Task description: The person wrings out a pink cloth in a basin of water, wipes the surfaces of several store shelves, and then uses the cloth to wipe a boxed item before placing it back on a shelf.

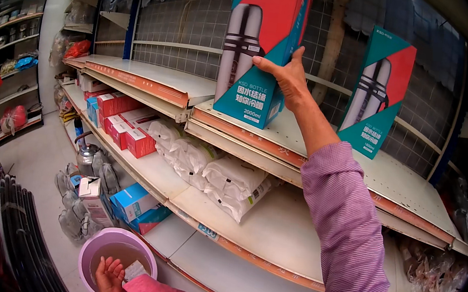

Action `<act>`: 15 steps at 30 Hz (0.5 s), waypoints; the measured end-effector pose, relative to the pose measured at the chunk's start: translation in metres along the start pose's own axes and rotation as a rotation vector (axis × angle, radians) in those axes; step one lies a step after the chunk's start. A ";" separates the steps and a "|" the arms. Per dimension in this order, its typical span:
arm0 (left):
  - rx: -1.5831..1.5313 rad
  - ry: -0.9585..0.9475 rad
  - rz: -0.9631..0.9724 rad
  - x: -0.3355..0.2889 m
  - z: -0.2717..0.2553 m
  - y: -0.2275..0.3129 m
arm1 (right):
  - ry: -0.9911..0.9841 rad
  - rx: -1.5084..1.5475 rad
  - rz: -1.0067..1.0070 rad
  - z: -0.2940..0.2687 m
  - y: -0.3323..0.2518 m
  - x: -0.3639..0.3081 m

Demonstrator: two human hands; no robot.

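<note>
My right hand (286, 81) grips a tall teal and red flask box (256, 61), its thumb across the front face and its fingers at the right side. The box is upright at the front of the upper shelf (305, 140), its bottom at shelf level. A second, smaller-looking flask box (376, 93) of the same colours stands farther right on that shelf. Low at the left, my left hand (108, 280) is palm up above a pink bucket (95, 240) of murky water, fingers loosely stretched with nothing in them. A pale cloth-like thing (136, 269) shows beside it.
On the lower shelf lie white plastic packs (235, 181) and red boxes (125, 130). Blue boxes (134, 203), a metal kettle (87, 157) and bagged items (71, 208) stand on the floor. Dark tubes (30, 238) lie at the left; bagged goods (435, 267) fill the right end.
</note>
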State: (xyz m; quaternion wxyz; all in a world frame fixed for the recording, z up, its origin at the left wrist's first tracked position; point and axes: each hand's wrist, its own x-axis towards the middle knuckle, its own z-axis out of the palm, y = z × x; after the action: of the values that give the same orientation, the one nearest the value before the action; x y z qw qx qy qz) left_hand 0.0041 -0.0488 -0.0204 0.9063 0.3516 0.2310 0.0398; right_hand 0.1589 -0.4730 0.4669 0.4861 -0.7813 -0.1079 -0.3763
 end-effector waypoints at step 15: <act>0.001 0.027 0.024 0.000 -0.004 0.002 | 0.050 0.233 -0.179 -0.012 -0.010 -0.019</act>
State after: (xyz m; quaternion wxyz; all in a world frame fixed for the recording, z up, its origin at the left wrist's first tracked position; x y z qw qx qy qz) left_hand 0.0027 -0.0447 -0.0222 0.9025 0.3542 0.2388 0.0554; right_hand 0.1343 -0.4746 0.4629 0.5407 -0.6972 -0.2080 -0.4222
